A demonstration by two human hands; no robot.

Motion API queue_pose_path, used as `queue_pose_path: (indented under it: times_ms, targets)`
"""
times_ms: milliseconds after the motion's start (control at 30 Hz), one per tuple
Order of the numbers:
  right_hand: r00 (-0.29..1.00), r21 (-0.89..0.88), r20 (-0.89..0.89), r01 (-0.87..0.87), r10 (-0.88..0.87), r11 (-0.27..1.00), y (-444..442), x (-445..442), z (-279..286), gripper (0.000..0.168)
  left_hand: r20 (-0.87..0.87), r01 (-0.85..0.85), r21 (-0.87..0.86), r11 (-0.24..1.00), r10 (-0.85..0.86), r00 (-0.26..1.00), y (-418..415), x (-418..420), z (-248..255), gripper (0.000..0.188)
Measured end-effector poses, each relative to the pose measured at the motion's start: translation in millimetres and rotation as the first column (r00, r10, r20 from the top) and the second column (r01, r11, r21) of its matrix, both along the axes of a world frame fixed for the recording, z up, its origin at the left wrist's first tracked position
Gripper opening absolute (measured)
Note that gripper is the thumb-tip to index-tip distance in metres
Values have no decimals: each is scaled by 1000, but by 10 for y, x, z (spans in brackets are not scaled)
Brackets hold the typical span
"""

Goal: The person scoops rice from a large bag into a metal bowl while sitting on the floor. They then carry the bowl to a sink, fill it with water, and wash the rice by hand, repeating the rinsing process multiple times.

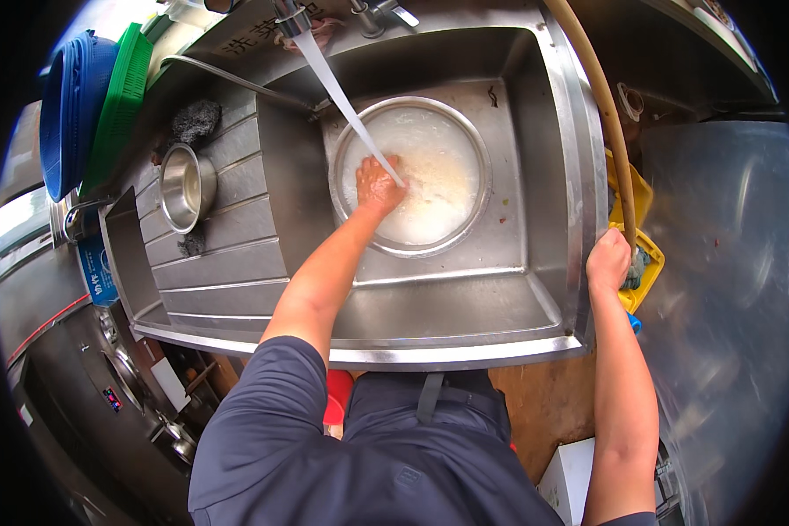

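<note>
A round stainless steel basin point(485, 197) stands in the sink point(539, 197), holding cloudy water and pale grains that look like rice. My left hand point(378, 185) is in the basin, left of its middle, fingers apart and partly wet; nothing is seen held in it. Water from the faucet point(292, 21) runs down onto this hand. At the sink's right rim, my right hand point(609, 260) has its fingers curled, beside the lower end of a wooden pole point(608, 112). Whether it grips the pole or the rim is hidden.
On the ribbed drainboard point(230, 263) at left are a small steel bowl point(188, 187) and a steel wool scourer point(197, 120). Blue point(75, 112) and green plastic baskets point(119, 108) lean at the upper left. Yellow plastic containers point(647, 263) and a metal surface point(723, 276) lie right.
</note>
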State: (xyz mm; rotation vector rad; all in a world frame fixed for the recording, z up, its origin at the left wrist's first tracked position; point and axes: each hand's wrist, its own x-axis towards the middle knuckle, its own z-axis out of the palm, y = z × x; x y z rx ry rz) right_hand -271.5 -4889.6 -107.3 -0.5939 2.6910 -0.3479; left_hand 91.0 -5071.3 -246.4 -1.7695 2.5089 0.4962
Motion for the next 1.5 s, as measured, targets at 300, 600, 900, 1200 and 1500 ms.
queue_pose_path:
  times_ms: [300,600,900,1200,1500]
  targets:
    - [999,-38,-34,-43,42,998,-13,5,-11,46,79,-98,196,976,84,993,-426,260,-965,42]
    - [997,-37,-62,-49,47,998,-42,32,29,47,-57,-314,285,906,343,938,-348,397,-1656,31]
    - [997,-17,-69,-30,29,999,-21,37,53,48,-9,-162,327,931,174,985,-153,-255,3,39]
    - [999,-6,-27,-27,27,1000,-5,-1,40,46,150,260,179,949,-288,946,-616,-415,-10,38]
    - [999,-2,-37,-24,24,1000,-40,33,80,46,130,149,192,970,-176,976,-632,-41,-1390,20]
